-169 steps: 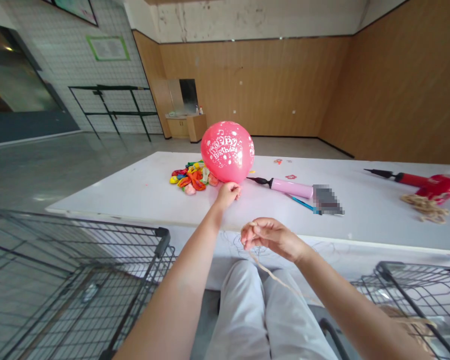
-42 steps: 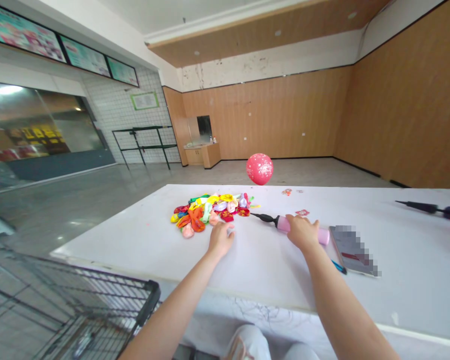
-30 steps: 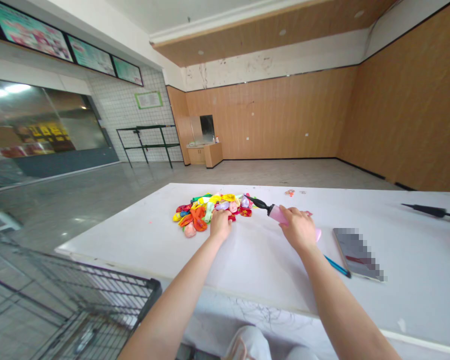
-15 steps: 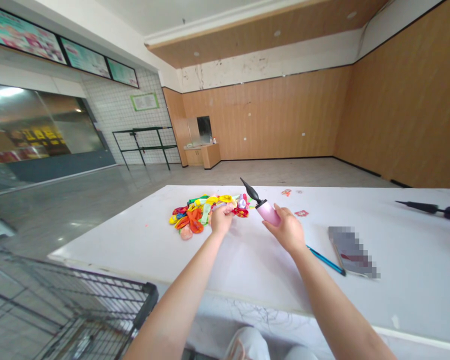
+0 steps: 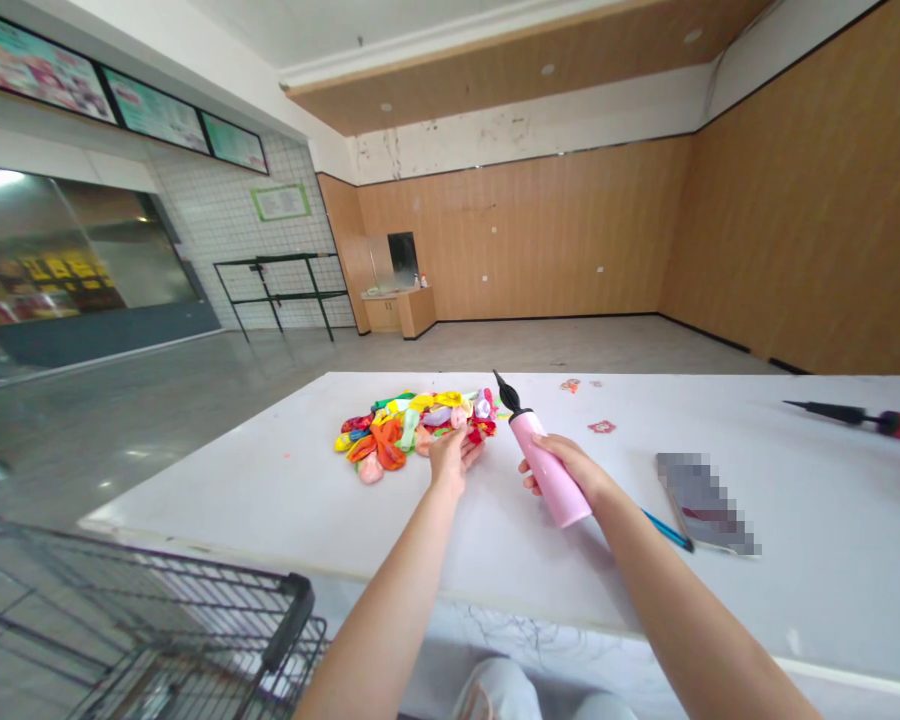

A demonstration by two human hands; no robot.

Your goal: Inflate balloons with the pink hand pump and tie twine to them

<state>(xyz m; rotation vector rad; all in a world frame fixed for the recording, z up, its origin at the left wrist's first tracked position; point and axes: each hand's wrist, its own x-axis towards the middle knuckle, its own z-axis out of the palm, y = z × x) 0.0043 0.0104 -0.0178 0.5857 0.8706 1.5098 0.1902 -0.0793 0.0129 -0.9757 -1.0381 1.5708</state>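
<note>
My right hand (image 5: 570, 470) is wrapped round the pink barrel of a balloon pump (image 5: 547, 470), whose black nozzle points up and to the left, toward the far edge of the table. At the right edge of a pile of uninflated balloons (image 5: 390, 440) is my left hand (image 5: 451, 458), fingers stretched out and open. Its fingertips are close to a red balloon (image 5: 483, 428); whether they touch it I cannot tell. The pile mixes orange, yellow, green, red, pink and purple pieces lying loosely on the white table (image 5: 270, 480).
A second pump (image 5: 896, 424), red and black, lies at the far right. Right of my right forearm are a blue pen-like stick (image 5: 671, 530) and a blurred-out phone (image 5: 705, 505). Small red stickers (image 5: 602, 427) lie near the back. A black wire cart (image 5: 292, 610) stands against the table's front left.
My right hand has turned the pump so more of its pink barrel shows, its nozzle shifting slightly right and down. My left hand has lowered a little and its fingers have straightened from a pinch.
</note>
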